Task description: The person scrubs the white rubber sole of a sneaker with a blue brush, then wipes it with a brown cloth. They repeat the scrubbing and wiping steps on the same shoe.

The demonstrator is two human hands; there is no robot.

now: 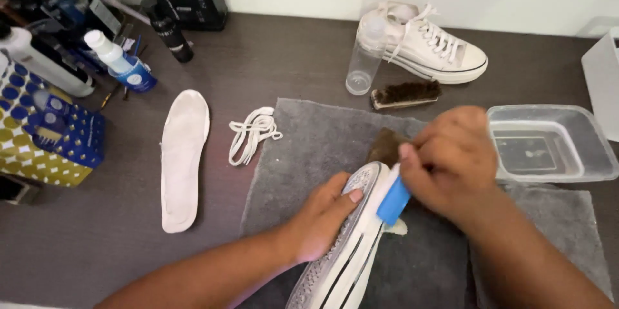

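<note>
On the grey towel (309,148), left hand (322,219) steadies sneaker (345,251); right hand (448,164) holds blue brush (393,200).

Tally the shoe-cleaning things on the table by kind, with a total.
Sneakers: 2, one held, one at the back
Brushes: 2, wooden, blue
Insole: 1
Laces bundle: 1
Clear tub: 1
Grey towel: 1
Total: 8

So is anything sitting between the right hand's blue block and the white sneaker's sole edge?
Nothing visible. The right hand presses the blue rectangular block straight against the rubber edge of the white canvas sneaker, which the left hand steadies on the grey towel.
</note>
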